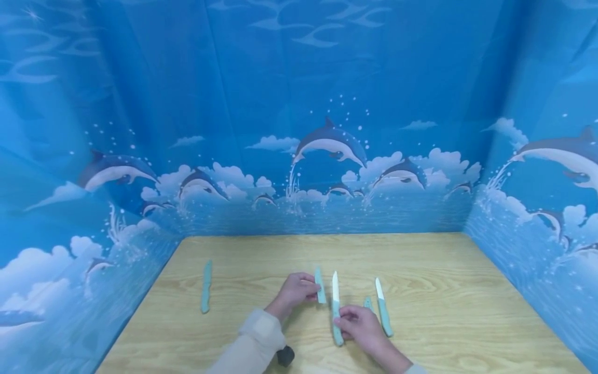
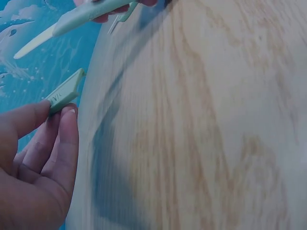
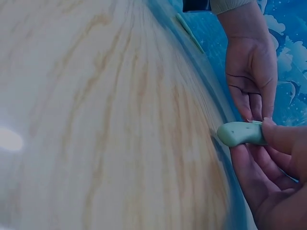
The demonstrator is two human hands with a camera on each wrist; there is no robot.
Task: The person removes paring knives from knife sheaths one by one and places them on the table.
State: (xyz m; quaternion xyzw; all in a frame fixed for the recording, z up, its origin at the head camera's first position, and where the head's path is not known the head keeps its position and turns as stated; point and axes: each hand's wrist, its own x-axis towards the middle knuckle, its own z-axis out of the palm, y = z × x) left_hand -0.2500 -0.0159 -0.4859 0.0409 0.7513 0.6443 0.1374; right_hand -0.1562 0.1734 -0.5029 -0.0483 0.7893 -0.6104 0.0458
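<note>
Pinching a cover (image 1: 321,292) in my left hand (image 1: 298,288) beside the bare knife (image 1: 336,307) in my right hand (image 1: 362,324), I look partway done: one sheathed knife (image 1: 206,286) toward the desk's (image 1: 261,254) left edge, one uncovered knife (image 1: 383,308) nearer its right

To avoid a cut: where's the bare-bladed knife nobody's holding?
In the head view, the knife lies on the table, just right of the right hand.

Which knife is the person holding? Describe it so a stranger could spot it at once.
Over the wood-grained table, find the right hand near the middle. It holds the knife by its mint-green handle, pale blade pointing toward the dolphin backdrop. Another bare-bladed knife lies to the right; only this one is held.
</note>
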